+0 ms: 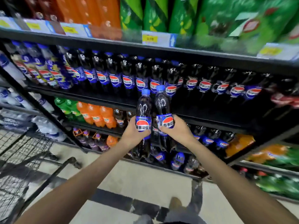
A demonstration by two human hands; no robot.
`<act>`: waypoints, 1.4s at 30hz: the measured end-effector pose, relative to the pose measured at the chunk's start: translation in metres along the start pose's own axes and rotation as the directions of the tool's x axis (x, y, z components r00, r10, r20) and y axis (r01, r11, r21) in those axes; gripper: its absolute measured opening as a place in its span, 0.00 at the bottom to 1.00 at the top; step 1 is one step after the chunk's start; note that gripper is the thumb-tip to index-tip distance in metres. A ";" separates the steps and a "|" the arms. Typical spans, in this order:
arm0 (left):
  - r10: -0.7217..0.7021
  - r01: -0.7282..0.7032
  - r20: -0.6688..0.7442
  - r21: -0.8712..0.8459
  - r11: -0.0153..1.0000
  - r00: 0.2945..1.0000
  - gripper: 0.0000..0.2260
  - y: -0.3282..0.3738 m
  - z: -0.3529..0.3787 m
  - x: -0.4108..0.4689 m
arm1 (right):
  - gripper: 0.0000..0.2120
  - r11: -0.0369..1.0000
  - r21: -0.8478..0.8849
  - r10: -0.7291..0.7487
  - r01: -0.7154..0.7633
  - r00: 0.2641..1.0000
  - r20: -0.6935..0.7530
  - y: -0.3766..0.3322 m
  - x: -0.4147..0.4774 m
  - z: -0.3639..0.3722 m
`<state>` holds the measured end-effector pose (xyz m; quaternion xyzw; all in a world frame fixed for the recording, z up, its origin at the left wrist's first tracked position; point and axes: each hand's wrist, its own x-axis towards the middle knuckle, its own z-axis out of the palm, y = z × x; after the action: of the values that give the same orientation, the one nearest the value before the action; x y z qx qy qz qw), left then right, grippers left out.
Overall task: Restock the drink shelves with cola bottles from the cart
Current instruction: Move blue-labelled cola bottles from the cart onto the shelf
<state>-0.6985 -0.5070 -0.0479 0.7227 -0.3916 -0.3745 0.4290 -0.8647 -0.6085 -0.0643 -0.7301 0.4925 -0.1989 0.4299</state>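
Your left hand and right hand are extended forward. Each hand's fingers grip one upright, glossy, blue-capped cola bottle: left bottle, right bottle, before the shelf.

I count two hands: left hand, right hand. Held cola, two: left cola bottle, right cola bottle. One cart. Three orange bottles, two green bottles. Shelved cola row: too blurred to count.

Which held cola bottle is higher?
The bottle in the right hand; its blue cap stands above the cap of the bottle in the left hand.
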 end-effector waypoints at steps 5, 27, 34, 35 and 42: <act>0.073 -0.076 0.053 0.042 0.996 0.996 0.23 0.031 0.080 0.033 | 0.20 0.994 -0.102 0.025 -0.033 0.997 -0.077 0.050 0.020 -0.081; 0.221 -0.224 0.038 0.114 0.968 0.975 0.31 0.094 0.187 0.136 | 0.23 1.000 0.011 -0.020 0.022 0.983 -0.184 0.104 0.095 -0.185; 0.251 -0.252 0.026 0.084 0.964 0.968 0.30 0.097 0.192 0.143 | 0.25 0.998 0.044 -0.035 0.044 0.979 -0.200 0.108 0.102 -0.182; 0.253 -0.254 0.024 0.073 0.964 0.967 0.30 0.098 0.194 0.143 | 0.25 0.997 0.057 -0.037 0.049 0.978 -0.206 0.108 0.102 -0.181; 0.301 -0.302 0.016 0.030 0.953 0.953 0.32 0.102 0.198 0.148 | 0.24 0.993 0.095 -0.042 0.067 0.970 -0.241 0.108 0.102 -0.176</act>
<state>-0.8358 -0.7358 -0.0547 0.6593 -0.5057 -0.3023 0.4671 -1.0052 -0.7910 -0.0693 -0.6911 0.5095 -0.3221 0.3988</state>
